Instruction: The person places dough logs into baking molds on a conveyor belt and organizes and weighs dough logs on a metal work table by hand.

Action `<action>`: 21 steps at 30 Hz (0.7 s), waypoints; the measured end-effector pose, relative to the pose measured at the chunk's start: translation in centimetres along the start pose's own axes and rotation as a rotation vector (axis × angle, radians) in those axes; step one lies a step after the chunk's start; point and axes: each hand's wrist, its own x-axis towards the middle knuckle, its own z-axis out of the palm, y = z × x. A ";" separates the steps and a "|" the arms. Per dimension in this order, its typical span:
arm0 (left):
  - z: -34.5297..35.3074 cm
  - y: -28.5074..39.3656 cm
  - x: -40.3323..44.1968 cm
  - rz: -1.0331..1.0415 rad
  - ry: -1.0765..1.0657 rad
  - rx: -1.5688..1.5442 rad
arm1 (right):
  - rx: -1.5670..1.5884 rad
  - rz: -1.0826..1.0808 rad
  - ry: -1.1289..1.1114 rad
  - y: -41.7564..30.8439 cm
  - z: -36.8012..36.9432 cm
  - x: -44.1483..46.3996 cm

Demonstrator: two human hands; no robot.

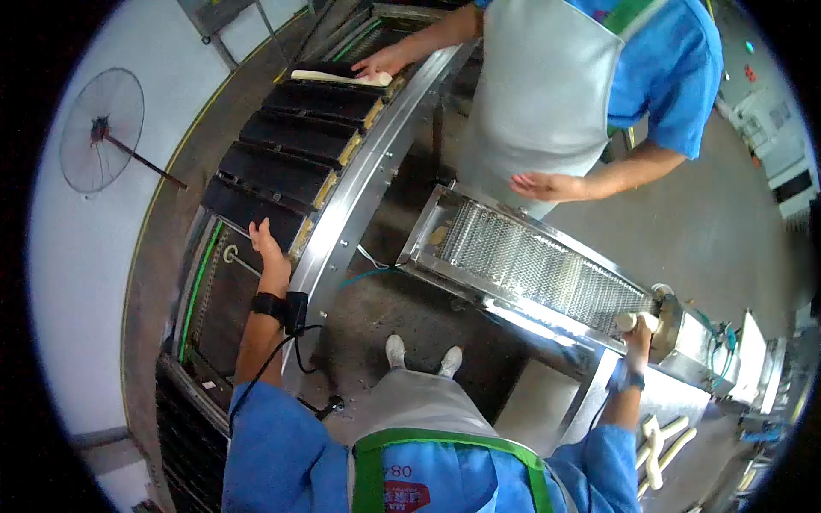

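Note:
My left hand [269, 244] lies with its fingers stretched out at the edge of the nearest black pan [256, 211] on the curved conveyor. It holds nothing. My right hand [638, 336] is closed around a pale piece of dough [636, 322] at the far right end of the metal mesh belt [530, 261]. Part of that dough is hidden by my fingers. Across from me, a co-worker's hand [383, 63] touches a long strip of dough [338, 78] on the farthest black pan. The co-worker's other hand [547, 185] hovers flat beside the mesh belt.
A steel rail [355, 188] edges the curved conveyor. Several dough strips [657, 453] lie at the lower right. A metal machine [688, 333] stands at the end of the mesh belt. A round wire fan guard [101, 128] is by the left wall. A cable hangs from my left wrist.

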 end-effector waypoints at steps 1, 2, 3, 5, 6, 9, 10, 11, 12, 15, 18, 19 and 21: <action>0.6 -0.4 -0.6 -0.001 0.048 0.043 | -0.419 -0.374 0.011 -2.0 -0.8 -1.5; 1.3 -0.7 -0.9 -0.001 0.091 0.089 | -0.540 -0.643 0.150 1.0 -2.4 -0.8; -1.2 3.3 1.1 0.041 0.105 0.104 | -0.700 -0.586 -0.001 0.5 -1.1 -3.0; -2.3 4.9 1.7 0.099 0.035 -0.001 | 0.171 -0.361 0.024 2.2 -1.5 -4.1; -2.1 3.0 4.7 0.211 -0.043 -0.083 | 0.392 -0.357 0.072 2.7 -2.4 -4.6; -2.7 3.9 3.5 0.235 -0.068 -0.187 | 0.959 -0.016 -0.321 -9.4 -3.4 -9.5; -2.6 4.2 3.1 0.223 -0.067 -0.222 | 0.836 -0.025 -0.198 -12.9 -1.8 -10.8; -2.5 4.5 2.7 0.211 -0.065 -0.257 | 0.777 -0.136 -0.308 -16.2 -1.0 -11.7; -2.4 5.1 1.9 0.159 -0.055 -0.323 | 0.756 -0.172 -0.307 -18.0 0.0 -11.8; -2.5 5.5 1.0 0.060 -0.086 -0.479 | 0.823 -0.360 -0.314 -27.3 5.0 -15.9; -3.9 2.5 3.5 0.037 -0.170 -0.551 | 0.874 -0.426 -0.460 -35.9 9.5 -20.8; -4.0 2.9 2.7 -0.015 -0.147 -0.525 | 0.780 -0.480 -0.632 -37.0 10.4 -19.9; -4.2 4.3 1.0 -0.027 -0.161 -0.499 | 0.747 -0.536 -0.759 -39.9 15.0 -18.3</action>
